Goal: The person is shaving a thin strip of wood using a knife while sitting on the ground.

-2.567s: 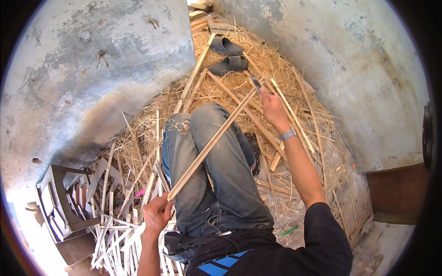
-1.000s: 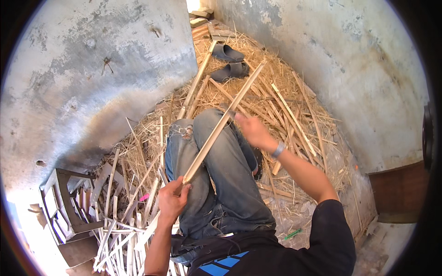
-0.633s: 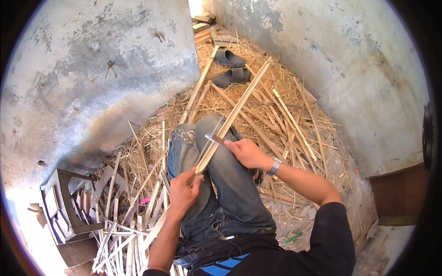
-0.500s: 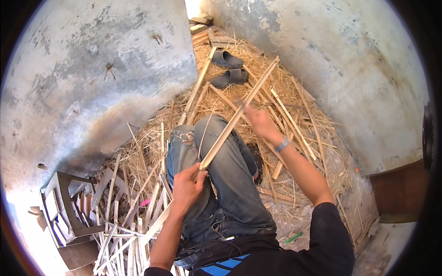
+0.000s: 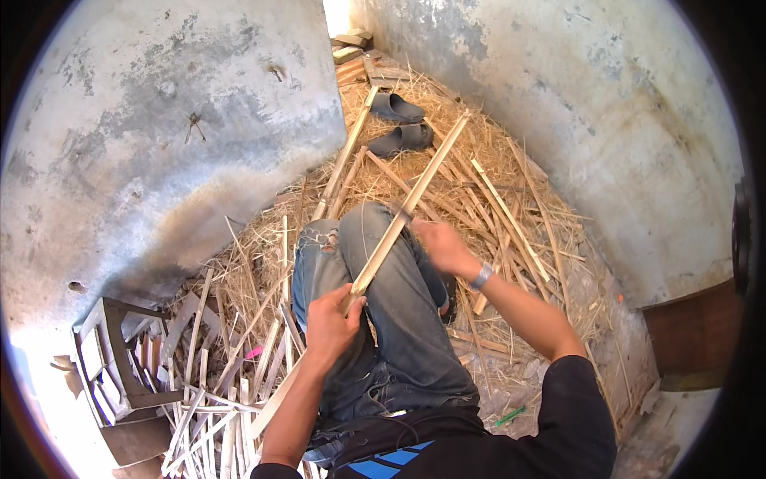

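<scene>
My left hand (image 5: 331, 323) is closed round a long, pale bamboo strip (image 5: 418, 190) just above my left thigh. The strip slants up and away to the right over my jeans (image 5: 415, 319), and a pale length continues behind the hand along my left forearm. Beside the strip, about halfway along it, my right hand (image 5: 443, 243) is closed on what looks like a knife (image 5: 404, 214). Its dark, blurred blade lies against or across the strip; the handle is hidden in the fist.
Straw-like shavings (image 5: 447, 104) and loose strips (image 5: 511, 215) cover the floor ahead. Two dark slippers (image 5: 399, 140) lie there. Many pale strips (image 5: 231, 431) pile up at my left beside a broken frame (image 5: 120, 375). Worn walls (image 5: 175, 160) rise on both sides. A green object (image 5: 511, 415) lies at right.
My right hand has moved down and toward me along the strip with the knife. The strip's far end has dropped slightly to the left; my left hand keeps its grip.
</scene>
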The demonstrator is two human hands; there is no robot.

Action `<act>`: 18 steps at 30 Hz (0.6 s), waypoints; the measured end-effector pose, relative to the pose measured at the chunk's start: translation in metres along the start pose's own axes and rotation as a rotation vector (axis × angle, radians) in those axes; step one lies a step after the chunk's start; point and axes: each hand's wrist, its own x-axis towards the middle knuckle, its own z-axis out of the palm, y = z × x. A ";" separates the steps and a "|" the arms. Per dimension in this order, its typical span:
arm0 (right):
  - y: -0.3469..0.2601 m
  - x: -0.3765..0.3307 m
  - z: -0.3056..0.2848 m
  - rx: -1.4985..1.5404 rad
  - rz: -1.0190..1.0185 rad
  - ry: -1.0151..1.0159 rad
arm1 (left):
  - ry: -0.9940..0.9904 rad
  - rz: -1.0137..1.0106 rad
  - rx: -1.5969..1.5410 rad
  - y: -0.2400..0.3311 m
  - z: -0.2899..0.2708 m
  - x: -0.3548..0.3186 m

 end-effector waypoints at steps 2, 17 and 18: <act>-0.006 -0.008 -0.010 -0.057 -0.029 -0.108 | -0.003 -0.014 -0.016 0.001 -0.001 -0.001; -0.043 -0.018 -0.016 -0.048 0.066 -0.132 | -0.029 0.008 -0.074 0.010 0.010 0.020; -0.054 -0.038 -0.002 -0.005 0.034 -0.195 | -0.049 -0.007 -0.092 0.011 0.009 0.020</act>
